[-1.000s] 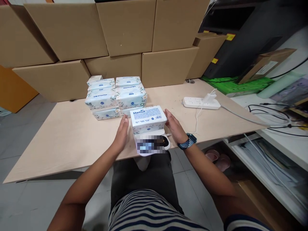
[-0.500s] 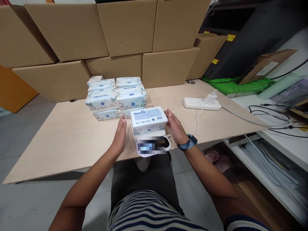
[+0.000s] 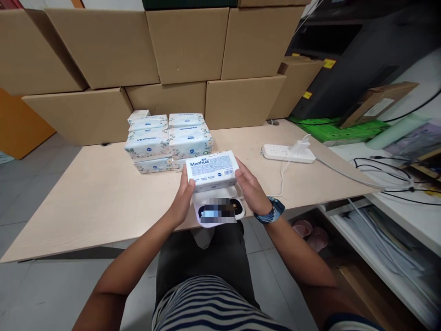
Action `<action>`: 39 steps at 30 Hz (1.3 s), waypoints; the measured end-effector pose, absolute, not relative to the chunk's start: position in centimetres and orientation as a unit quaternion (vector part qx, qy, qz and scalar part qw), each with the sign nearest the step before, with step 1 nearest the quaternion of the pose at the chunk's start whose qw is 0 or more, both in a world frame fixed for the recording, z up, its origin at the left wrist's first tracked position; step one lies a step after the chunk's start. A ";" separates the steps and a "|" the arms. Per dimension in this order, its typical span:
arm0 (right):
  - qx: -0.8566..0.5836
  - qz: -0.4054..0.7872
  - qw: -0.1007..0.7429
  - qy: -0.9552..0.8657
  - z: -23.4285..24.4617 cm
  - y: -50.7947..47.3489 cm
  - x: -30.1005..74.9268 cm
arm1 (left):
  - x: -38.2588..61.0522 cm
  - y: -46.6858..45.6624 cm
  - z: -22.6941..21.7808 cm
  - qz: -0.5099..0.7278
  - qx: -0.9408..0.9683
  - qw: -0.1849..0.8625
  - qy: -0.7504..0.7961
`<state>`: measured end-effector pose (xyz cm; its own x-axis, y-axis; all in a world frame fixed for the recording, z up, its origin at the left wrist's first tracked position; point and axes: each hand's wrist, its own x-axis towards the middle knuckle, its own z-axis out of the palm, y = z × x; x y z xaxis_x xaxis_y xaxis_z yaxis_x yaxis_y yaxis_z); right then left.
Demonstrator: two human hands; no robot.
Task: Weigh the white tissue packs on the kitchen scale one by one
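Between my two hands is a white and blue tissue pack (image 3: 212, 170) printed "Manhua". My left hand (image 3: 182, 200) grips its left end, thumb toward the front. On the right end, my right hand (image 3: 253, 187) closes in the same way, a patterned band on its wrist. Below the pack, at the table's front edge, sits a white scale-like device (image 3: 201, 198) with a dark, blurred display. The pack hides the device's rear part. Just behind stand stacked tissue packs (image 3: 149, 143) with floral sides, in two columns.
Cardboard boxes (image 3: 186, 46) are piled along the table's back. A white power strip (image 3: 288, 153) with a plugged-in charger lies to the right, its cord trailing toward the device. A green crate (image 3: 327, 131) and loose black cables are on the right-hand shelf.
Both hands have moved inward from beside the tissue pack and closed on its ends. The pack now looks slightly raised and tilted over the device. The view has shifted slightly.
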<state>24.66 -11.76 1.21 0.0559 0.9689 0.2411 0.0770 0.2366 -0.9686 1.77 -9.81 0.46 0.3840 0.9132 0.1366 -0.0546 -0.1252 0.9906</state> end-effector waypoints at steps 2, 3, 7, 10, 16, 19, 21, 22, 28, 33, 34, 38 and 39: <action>-0.442 0.364 0.594 -0.565 2.1 -12.4 24.9 | 1.5 -10.4 0.7 0.455 0.625 0.559 0.301; -0.429 0.352 0.611 -0.565 2.4 -12.6 25.0 | 1.3 -10.7 0.8 0.470 0.633 0.549 0.277; -0.410 0.353 0.624 -0.563 2.8 -13.1 24.8 | 1.1 -11.7 0.9 0.523 0.657 0.490 0.236; -0.414 0.356 0.614 -0.570 2.5 -13.3 24.2 | 1.6 -12.2 0.9 0.542 0.661 0.452 0.255; -0.429 0.333 0.645 -0.538 3.0 -13.5 23.7 | 1.2 -12.6 0.3 0.550 0.699 0.365 0.276; -0.444 0.395 0.612 -0.522 3.5 -13.3 23.6 | 0.3 -11.8 -0.2 0.494 0.756 0.329 0.274; -0.441 0.439 0.590 -0.514 3.6 -13.2 23.6 | -0.1 -11.0 -0.5 0.461 0.785 0.316 0.269; -0.437 0.447 0.588 -0.514 3.5 -13.2 23.6 | -0.2 -10.7 -0.6 0.454 0.792 0.312 0.263; -0.401 0.297 0.659 -0.563 1.5 -12.2 23.9 | 0.8 -11.6 0.6 0.466 0.743 0.415 0.244; -0.391 0.304 0.597 -0.631 -0.2 -10.9 24.5 | 1.0 -12.4 1.0 0.425 0.665 0.520 0.328; -0.386 0.313 0.592 -0.635 -0.5 -10.9 24.6 | 0.9 -12.4 0.8 0.418 0.669 0.512 0.340; -0.381 0.324 0.579 -0.644 -1.8 -11.1 25.0 | 0.7 -12.0 -0.8 0.406 0.685 0.511 0.324; -0.380 0.328 0.575 -0.646 -2.3 -11.1 25.2 | 0.7 -11.9 -1.3 0.403 0.682 0.521 0.317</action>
<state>25.21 -11.07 -2.31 -0.0493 0.8688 0.4927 0.1138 0.4950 -0.8614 0.66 -11.87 -1.28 0.4748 0.8522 0.2198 0.0116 -0.2557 0.9667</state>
